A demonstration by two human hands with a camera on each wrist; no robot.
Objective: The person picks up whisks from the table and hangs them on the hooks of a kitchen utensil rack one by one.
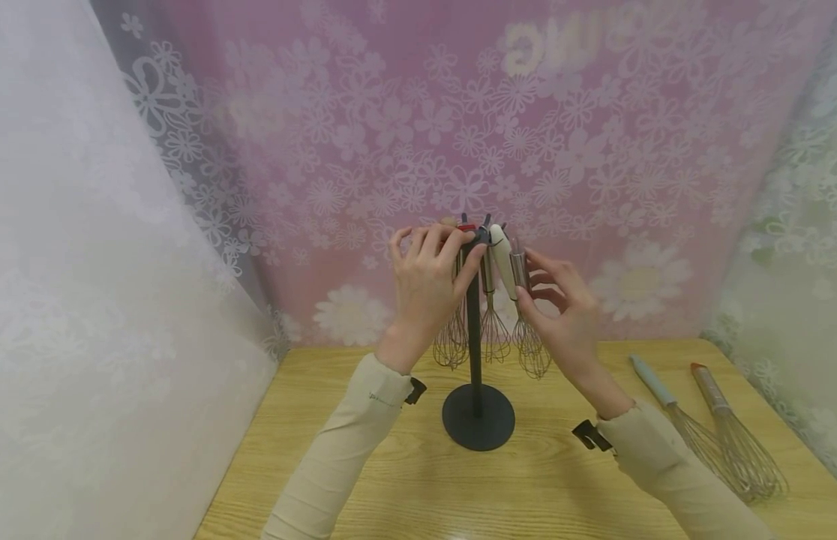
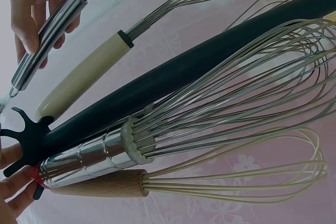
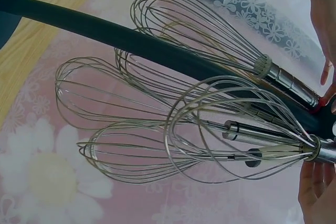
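A black utensil stand (image 1: pixel 475 337) rises from a round base, with several whisks hanging around its hooked top. My left hand (image 1: pixel 425 274) grips that top, fingers over the hooks and close to the red end of a steel-handled whisk (image 2: pixel 86 156). Beside that hangs a wooden-handled whisk (image 2: pixel 102 183). My right hand (image 1: pixel 563 307) pinches a shiny metal-handled whisk (image 2: pixel 50 43) between thumb and fingers, at the stand's right side, its wires pointing down. Just left of it hangs a cream-handled whisk (image 1: pixel 503 255). Whether the held whisk's loop touches a hook, I cannot tell.
On the wooden table (image 1: pixel 405 480), to the right, lie a light-blue-handled whisk (image 1: pixel 651 379) and a metal-handled whisk with a red end (image 1: pixel 712 390), their wires overlapping. A pink flowered cloth (image 1: pixel 405 135) hangs behind the stand, and pale cloths hang at both sides.
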